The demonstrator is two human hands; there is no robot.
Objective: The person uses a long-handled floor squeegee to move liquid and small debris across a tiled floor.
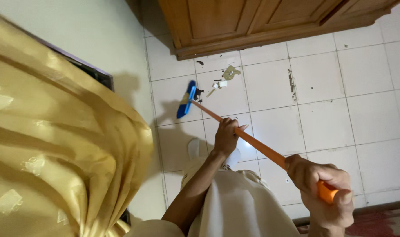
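Observation:
A broom with a long orange handle and a blue head slants across the white tiled floor. My left hand grips the handle partway down. Closed around the handle's upper end, at the lower right, is my right hand. The broom head rests on the floor near the wall. Beside it lies a small pile of scraps and dirt. My feet in white socks stand on the tiles beneath my left arm.
A wooden cabinet stands on the floor at the top. A gold curtain hangs at the left, against a pale wall. A reddish rug edge shows at the bottom right. Dark specks dot the tiles.

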